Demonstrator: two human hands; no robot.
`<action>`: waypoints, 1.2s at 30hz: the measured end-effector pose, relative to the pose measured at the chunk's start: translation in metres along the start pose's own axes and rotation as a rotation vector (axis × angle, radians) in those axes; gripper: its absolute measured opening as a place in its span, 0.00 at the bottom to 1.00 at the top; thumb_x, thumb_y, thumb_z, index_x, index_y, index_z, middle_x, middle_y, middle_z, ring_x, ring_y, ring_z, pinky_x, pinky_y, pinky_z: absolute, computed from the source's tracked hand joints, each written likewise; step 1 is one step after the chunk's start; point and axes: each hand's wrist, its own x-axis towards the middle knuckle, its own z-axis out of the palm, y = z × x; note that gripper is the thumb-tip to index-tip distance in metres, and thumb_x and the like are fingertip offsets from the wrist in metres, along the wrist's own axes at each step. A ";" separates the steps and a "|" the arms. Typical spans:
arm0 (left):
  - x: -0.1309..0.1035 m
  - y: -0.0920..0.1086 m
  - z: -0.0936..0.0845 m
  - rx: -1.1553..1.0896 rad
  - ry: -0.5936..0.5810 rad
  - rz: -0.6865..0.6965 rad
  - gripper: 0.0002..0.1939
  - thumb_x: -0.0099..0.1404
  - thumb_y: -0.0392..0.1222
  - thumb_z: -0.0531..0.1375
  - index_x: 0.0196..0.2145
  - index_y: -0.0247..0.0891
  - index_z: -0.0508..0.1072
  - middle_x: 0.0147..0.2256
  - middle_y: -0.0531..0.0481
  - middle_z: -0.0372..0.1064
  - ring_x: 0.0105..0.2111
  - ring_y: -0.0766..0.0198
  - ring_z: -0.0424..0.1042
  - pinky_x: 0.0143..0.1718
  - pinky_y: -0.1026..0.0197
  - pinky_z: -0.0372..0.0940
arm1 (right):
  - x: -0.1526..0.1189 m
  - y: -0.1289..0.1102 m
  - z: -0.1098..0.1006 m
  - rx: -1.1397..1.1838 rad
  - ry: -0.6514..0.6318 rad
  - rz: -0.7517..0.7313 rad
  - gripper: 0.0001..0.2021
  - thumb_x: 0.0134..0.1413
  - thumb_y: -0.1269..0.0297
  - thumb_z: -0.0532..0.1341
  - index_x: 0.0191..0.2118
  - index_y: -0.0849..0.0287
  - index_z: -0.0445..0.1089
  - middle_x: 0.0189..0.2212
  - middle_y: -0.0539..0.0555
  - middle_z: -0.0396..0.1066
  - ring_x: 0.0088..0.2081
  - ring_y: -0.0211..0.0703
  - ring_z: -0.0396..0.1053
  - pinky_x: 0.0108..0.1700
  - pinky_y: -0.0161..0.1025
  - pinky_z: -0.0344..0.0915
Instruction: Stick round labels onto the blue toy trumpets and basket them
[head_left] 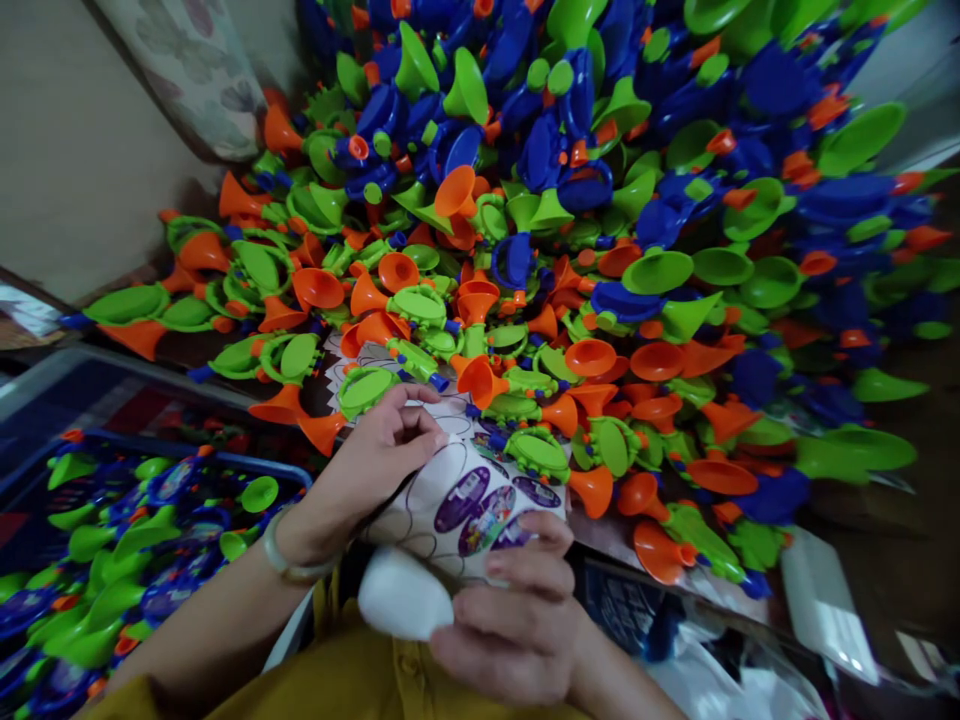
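My left hand [390,450] has its fingers curled and its thumb pressed down at the upper left part of a white sticker sheet [427,500]. Oval printed stickers [461,498] in purple and mixed colours show on that sheet, beside empty oval outlines. Between thumb and fingers, my right hand [517,610] holds a blurred white oval piece [405,595], low and in front of my body. Just beyond the sheet lies a green toy horn [536,452] with an orange bell, partly over the sheet's edge.
A large heap of toy horns [480,290], green, orange and blue, covers the table and rises at the back. At the lower left stands a blue crate [292,472] filled with blue-and-green horns. A white box-like object [829,600] is at the right, near plastic bags [720,670].
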 end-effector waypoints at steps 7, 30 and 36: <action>0.006 -0.017 -0.001 0.053 -0.028 0.134 0.19 0.67 0.46 0.69 0.52 0.42 0.71 0.34 0.54 0.76 0.34 0.62 0.74 0.37 0.60 0.68 | 0.032 0.024 0.009 -0.125 0.074 0.032 0.43 0.73 0.78 0.61 0.83 0.37 0.47 0.62 0.62 0.73 0.48 0.45 0.82 0.48 0.44 0.86; 0.057 -0.052 -0.011 1.013 0.019 0.559 0.09 0.77 0.41 0.57 0.47 0.44 0.79 0.42 0.44 0.85 0.40 0.51 0.83 0.42 0.54 0.73 | -0.002 -0.005 -0.006 0.158 -0.058 -0.094 0.16 0.83 0.53 0.50 0.49 0.51 0.72 0.21 0.44 0.73 0.19 0.38 0.71 0.22 0.36 0.67; 0.082 -0.094 -0.006 1.095 -0.147 0.710 0.15 0.69 0.30 0.57 0.44 0.41 0.82 0.48 0.34 0.83 0.52 0.40 0.80 0.57 0.42 0.72 | -0.018 0.024 -0.025 -0.293 0.300 -0.017 0.11 0.79 0.63 0.58 0.60 0.47 0.71 0.27 0.45 0.77 0.22 0.38 0.71 0.26 0.33 0.71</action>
